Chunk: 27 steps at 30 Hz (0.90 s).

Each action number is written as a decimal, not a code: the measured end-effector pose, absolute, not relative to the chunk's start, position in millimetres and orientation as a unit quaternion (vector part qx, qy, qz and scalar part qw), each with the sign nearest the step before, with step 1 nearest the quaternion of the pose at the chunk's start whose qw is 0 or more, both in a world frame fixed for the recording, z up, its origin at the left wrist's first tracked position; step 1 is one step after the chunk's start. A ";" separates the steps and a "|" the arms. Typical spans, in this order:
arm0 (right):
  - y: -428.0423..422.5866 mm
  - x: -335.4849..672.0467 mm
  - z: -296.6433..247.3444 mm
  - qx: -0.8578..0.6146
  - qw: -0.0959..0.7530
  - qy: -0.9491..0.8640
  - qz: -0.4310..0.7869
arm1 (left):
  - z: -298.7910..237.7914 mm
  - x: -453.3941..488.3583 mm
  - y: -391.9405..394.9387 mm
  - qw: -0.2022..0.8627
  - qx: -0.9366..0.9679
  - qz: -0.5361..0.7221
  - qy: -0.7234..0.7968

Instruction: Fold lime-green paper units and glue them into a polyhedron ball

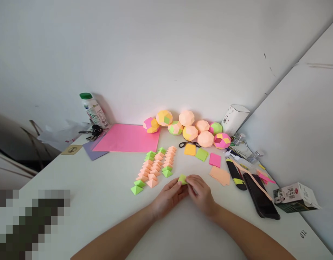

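Observation:
A small light-green paper piece [182, 179] is pinched between my two hands, over the near middle of the table. My left hand [168, 198] grips it at its lower left, thumb on top. The fingertips of my right hand [200, 193] close on its right edge, partly covering it. Just beyond and left of my hands, folded paper pyramids in peach [155, 168] and green [136, 189] stand in three slanting rows. Flat stacks of paper squares, orange [190, 149], green [202, 154], pink [215, 160] and peach [220, 175], lie beyond my right hand.
Several faceted paper balls [206, 139] sit along the wall, with black-handled scissors [189, 144] before them. A pink sheet [128, 138], keys [95, 133] and bottle [94, 110] are at left. A utility knife [236, 174], phone [261, 196] and carton [295, 197] lie right.

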State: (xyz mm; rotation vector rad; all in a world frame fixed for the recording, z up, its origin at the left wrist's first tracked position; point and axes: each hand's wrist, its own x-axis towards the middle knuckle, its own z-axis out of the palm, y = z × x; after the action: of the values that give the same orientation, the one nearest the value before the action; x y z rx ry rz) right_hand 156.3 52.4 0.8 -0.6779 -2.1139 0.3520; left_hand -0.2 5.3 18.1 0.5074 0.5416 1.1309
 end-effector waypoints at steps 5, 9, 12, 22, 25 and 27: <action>45.4 154.4 8.3 -0.200 0.391 -0.887 0.144 | 11.3 -0.8 8.2 0.760 0.221 0.533 0.299; 51.5 160.1 11.9 -0.199 0.403 -0.881 0.147 | 8.1 -7.7 11.6 0.750 0.269 0.503 0.335; 54.5 163.1 10.6 -0.196 0.401 -0.870 0.208 | 9.5 -11.8 12.6 0.742 0.320 0.455 0.375; 55.1 162.8 16.5 -0.160 0.327 -0.859 0.360 | 13.0 -21.2 15.5 0.696 0.392 0.419 0.431; 56.3 159.3 15.5 -0.160 0.343 -0.841 0.386 | 10.8 -21.4 16.0 0.695 0.382 0.430 0.431; 57.1 157.6 13.9 -0.161 0.359 -0.826 0.405 | 11.3 -20.1 15.5 0.697 0.366 0.438 0.434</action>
State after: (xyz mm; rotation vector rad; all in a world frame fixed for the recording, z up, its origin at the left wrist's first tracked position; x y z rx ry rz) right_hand 157.6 57.1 13.9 -0.4161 -2.1295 1.0434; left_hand -20.1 15.5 11.3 0.8161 0.9671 0.9779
